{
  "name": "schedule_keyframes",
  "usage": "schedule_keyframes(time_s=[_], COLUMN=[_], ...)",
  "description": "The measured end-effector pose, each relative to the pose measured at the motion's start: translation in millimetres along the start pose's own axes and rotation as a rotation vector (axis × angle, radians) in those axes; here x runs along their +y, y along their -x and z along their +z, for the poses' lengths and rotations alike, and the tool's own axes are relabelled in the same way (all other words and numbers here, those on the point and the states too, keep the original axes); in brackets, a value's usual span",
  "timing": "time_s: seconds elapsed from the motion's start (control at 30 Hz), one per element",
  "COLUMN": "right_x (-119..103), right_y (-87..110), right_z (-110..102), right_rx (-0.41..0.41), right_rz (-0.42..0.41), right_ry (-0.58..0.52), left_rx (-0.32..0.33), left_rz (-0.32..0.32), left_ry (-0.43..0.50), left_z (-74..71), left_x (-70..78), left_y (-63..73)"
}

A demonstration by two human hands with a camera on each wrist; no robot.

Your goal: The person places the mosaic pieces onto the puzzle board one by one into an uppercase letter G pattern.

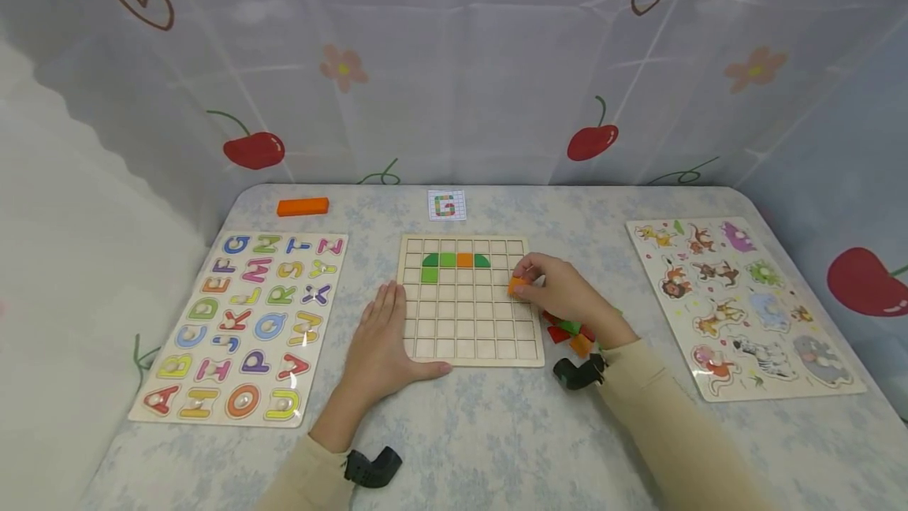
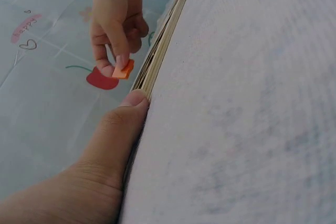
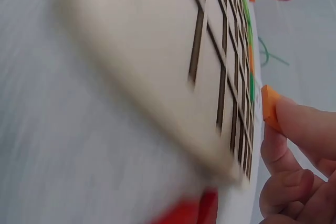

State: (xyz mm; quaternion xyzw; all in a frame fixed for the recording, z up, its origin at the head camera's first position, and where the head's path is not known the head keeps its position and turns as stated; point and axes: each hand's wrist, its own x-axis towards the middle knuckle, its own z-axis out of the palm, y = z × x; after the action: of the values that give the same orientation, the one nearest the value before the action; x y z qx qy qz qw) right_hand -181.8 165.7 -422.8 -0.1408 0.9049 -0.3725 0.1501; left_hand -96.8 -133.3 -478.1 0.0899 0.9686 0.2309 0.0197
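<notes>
A wooden grid board lies in the middle of the table. Along its upper rows sit a dark green rounded tile, a light green square, an orange square and another dark green rounded tile. Under the leftmost one is a second light green square. My left hand rests spread at the board's near left corner, fingers along the left side, thumb against the front edge. Over the board's right edge, my right hand pinches an orange tile between thumb and fingertips.
Loose red, green and orange tiles lie partly under my right wrist. A small pattern card is behind the board. An alphabet puzzle lies left, an animal puzzle right, and an orange bar at the back left.
</notes>
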Motion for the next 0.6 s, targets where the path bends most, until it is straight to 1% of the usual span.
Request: schedule_keyframes(time_s=[0.13, 0.33, 0.5, 0.6], right_x=[-19, -44, -59, -67], right_y=[-13.7, -32.8, -45.3, -49.7], right_z=[14, 38, 55, 64], right_rx=[-0.008, -0.035, -0.050, -0.049], right_rz=[-0.027, -0.033, -0.056, -0.074], right_ry=[-0.011, -0.012, 0.005, 0.015], left_rx=[0.002, -0.009, -0.019, -0.013], left_rz=[0.003, 0.003, 0.013, 0.028], left_ry=[-0.001, -0.011, -0.008, -0.013], left_z=[-0.5, -1.2, -2.0, -2.8], left_x=[0.4, -0.7, -1.9, -2.8], left_y=[-0.2, -0.6, -0.9, -0.8])
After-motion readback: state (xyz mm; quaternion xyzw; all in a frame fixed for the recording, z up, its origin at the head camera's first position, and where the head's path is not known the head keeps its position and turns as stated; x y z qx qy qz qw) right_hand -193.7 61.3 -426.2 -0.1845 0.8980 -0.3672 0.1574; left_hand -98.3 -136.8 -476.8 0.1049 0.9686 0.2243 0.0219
